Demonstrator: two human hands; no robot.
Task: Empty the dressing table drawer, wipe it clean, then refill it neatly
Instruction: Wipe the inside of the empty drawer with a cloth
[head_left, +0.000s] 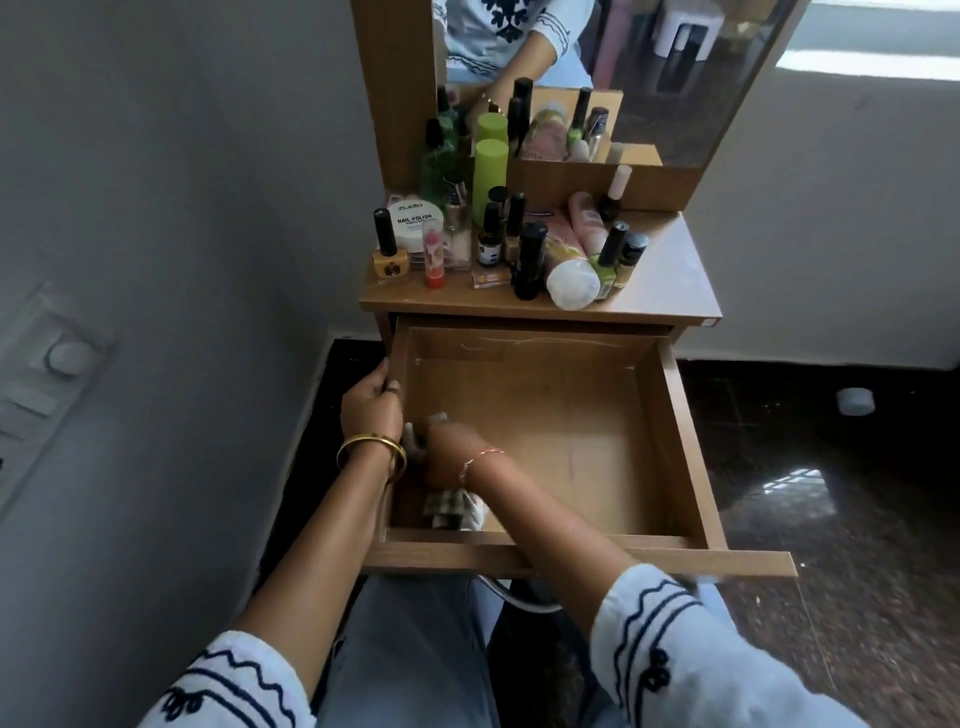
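From where I watch, the drawer stands pulled fully out toward the seated person's lap, its floor bare of cosmetics. In its near left corner my right hand bears down on a checked cloth, fingers curled over the bunched fabric; part of the rag trails out beneath the wrist. Just beside it, my left hand clasps the drawer's left wall, thumb hooked over the rim, a gold bangle at the wrist.

I judge the wiping step to be under way, emptying done, refilling not yet begun. The cloth looks soft and limp, light enough to fold under the palm; it is best held in a wad so no tail drags. The drawer is stiff board and should take firm pressure, though so far out it may tip or slide, hence the bracing grip on its side.

Farther off, the tabletop carries the removed items: nail polish bottles, a green can, a toppled pink tube. These look small, smooth and easily knocked; glass ones call for a hold round the body. Behind stands the mirror.
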